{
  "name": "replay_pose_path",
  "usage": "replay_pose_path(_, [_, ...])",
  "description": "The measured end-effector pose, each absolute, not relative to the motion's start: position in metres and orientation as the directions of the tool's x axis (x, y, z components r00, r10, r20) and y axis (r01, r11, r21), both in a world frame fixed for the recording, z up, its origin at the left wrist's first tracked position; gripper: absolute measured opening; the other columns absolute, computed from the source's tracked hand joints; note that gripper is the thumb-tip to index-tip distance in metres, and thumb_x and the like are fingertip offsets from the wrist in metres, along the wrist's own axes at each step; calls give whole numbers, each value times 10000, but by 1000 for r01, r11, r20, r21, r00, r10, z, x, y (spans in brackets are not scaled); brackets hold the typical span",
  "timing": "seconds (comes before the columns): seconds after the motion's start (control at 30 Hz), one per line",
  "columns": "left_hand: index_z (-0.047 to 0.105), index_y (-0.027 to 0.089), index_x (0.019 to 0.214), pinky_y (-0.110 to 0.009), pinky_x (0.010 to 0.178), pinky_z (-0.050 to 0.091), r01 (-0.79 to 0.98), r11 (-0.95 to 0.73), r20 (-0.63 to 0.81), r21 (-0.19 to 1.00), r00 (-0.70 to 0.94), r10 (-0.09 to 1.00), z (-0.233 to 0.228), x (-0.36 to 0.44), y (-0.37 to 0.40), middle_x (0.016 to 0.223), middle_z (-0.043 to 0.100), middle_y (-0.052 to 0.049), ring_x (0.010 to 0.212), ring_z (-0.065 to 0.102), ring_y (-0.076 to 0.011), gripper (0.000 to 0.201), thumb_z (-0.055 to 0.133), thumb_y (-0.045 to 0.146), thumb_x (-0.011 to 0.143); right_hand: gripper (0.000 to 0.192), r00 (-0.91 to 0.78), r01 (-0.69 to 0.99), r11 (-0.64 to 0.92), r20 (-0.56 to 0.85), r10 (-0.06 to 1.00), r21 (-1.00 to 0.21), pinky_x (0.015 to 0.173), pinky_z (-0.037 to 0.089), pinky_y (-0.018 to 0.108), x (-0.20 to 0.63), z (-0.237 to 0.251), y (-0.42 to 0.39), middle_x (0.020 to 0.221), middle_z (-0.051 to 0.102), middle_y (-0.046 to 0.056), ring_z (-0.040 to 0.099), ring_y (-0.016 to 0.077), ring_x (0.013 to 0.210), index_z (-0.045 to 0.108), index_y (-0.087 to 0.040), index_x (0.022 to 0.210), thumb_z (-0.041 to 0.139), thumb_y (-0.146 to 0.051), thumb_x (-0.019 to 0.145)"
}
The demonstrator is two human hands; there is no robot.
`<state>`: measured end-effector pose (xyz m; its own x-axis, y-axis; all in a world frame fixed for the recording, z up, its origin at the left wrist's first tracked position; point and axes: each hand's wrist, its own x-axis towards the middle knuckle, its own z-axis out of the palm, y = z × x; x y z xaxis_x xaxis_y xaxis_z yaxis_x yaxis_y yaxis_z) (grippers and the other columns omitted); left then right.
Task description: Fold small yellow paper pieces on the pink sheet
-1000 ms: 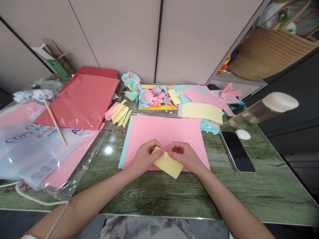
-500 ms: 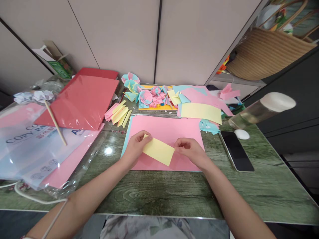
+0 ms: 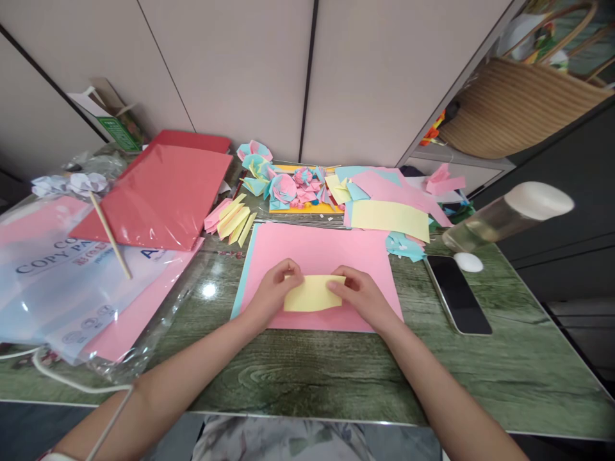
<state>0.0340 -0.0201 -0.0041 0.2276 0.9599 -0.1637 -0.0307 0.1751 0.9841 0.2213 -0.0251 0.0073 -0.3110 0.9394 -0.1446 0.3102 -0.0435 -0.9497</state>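
The left hand (image 3: 275, 289) and right hand (image 3: 362, 294) each have a pinching grip on one yellow paper (image 3: 313, 296) (a small rectangle) over the pink sheet (image 3: 327, 248).

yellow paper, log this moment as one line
left hand: holds yellow paper, left end | right hand: holds its right end | beneath: pink sheet

Craft corner: table (image 3: 307, 378), paper flowers (image 3: 283, 188)
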Motion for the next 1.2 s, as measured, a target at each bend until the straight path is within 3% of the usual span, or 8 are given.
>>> replay_pose_path(0.17, [510, 172, 688, -218, 600, 344, 44, 132, -139, 990, 355, 925, 1, 33, -22, 642, 491, 46, 637, 462, -109, 102, 586, 240, 689, 133, -327, 365, -24, -152, 933, -931, 576, 303, 242, 224, 11, -27, 668, 473, -31, 413, 114, 643, 551, -192, 728, 549, -315, 777])
replay_pose_path(0.37, [549, 165, 723, -233, 680, 364, 95, 60, -89, 994, 343, 935, 3, 34, -25, 713, 541, 28, 718, 495, -122, 77, 553, 240, 741, 93, -331, 393, -1, -142, 933, -919, 597, 318, 242, 220, 16, -31, 685, 530, -30, 436, 117, 657, 564, -196, 729, 547, -277, 771])
replay_pose_path(0.53, [525, 166, 675, -214, 616, 354, 115, 31, -68, 993, 339, 938, 2, 37, -26, 649, 495, 44, 654, 462, -102, 46, 544, 179, 714, 86, -308, 372, 16, -107, 945, -928, 618, 331, 245, 215, 16, -33, 675, 540, -29, 458, 121, 667, 559, -194, 698, 556, -258, 755])
replay_pose_path(0.83, [491, 172, 706, -228, 568, 401, 98, 82, -110, 992, 335, 936, 4, 17, -7, 616, 563, 30, 567, 530, -105, 67, 525, 216, 741, 122, -36, 308, 37, 27, 999, -951, 549, 293, 233, 267, 22, -11, 680, 459, -36, 409, 108, 618, 490, -208, 686, 536, -276, 776])
replay_pose_path(1.03, [525, 173, 758, -230, 646, 389, 98, 39, -69, 994, 324, 944, 3, 25, -13, 738, 546, 18, 718, 518, -117, 75, 548, 244, 755, 99, -254, 305, 26, -55, 966, -952, 569, 317, 236, 240, 19, -21, 646, 494, -32, 442, 113, 626, 537, -189, 658, 576, -241, 733])
replay_pose_path(1.2, [578, 170, 741, -236, 612, 350, 147, -8, -50, 989, 392, 919, 1, 32, -22, 707, 514, 21, 677, 466, -117, 48, 580, 213, 721, 52, -360, 306, 0, -116, 926, -952, 591, 326, 234, 217, 20, -34, 656, 518, -37, 450, 109, 644, 546, -187, 681, 563, -199, 729])
